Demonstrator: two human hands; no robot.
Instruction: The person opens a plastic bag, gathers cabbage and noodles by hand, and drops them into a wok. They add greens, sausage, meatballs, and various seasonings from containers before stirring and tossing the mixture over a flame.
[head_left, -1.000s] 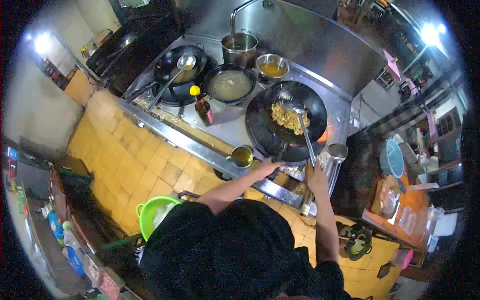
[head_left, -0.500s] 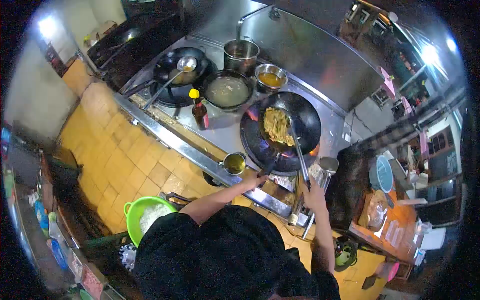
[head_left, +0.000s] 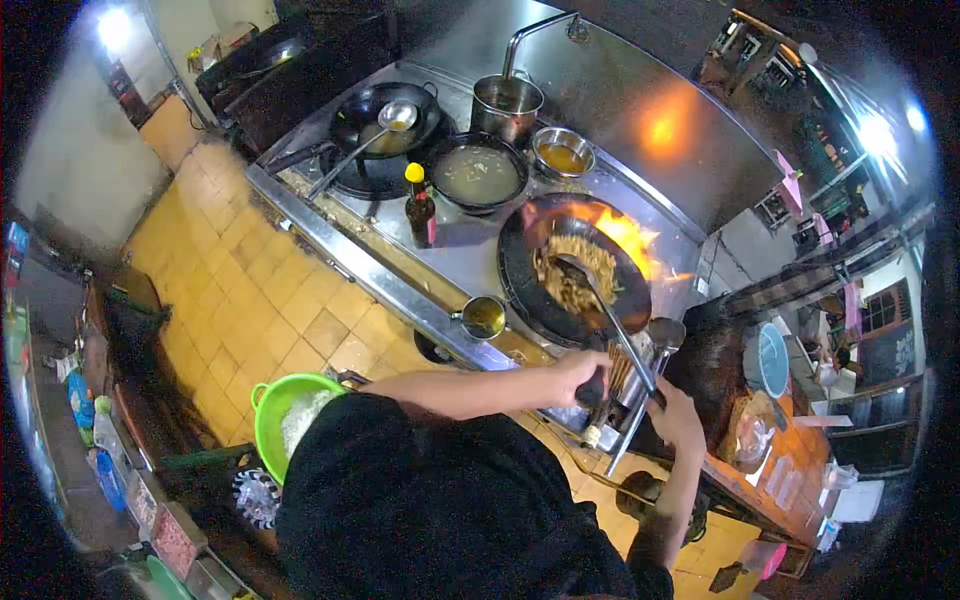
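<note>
My left hand [head_left: 580, 378] is closed around the black handle of a wok [head_left: 522, 292], which is tilted over the burner. Noodle-like strips of food [head_left: 582, 262] lie in it. Tall orange flames [head_left: 630, 243] rise at the far right rim. My right hand [head_left: 677, 416] grips a long-handled metal ladle [head_left: 622, 325]; its rounded head rests among the food and is partly hidden. A small metal cup of yellowish liquid [head_left: 484, 317] sits on the stove's front ledge, left of the wok handle. Another metal utensil [head_left: 665, 333] lies beside my right hand.
Left of the wok stand a pan of cloudy liquid [head_left: 480, 175], a yellow-capped bottle [head_left: 421, 212], another wok [head_left: 365, 115] with a ladle [head_left: 397, 116], a steel pot [head_left: 507, 105] and a steel bowl [head_left: 563, 155]. A green basin [head_left: 270, 425] is at my left, an orange table [head_left: 800, 465] at right.
Flames have flared up at the wok's far right side. The wok has tilted and its handle has swung right with my left hand. My right hand has moved right and down.
</note>
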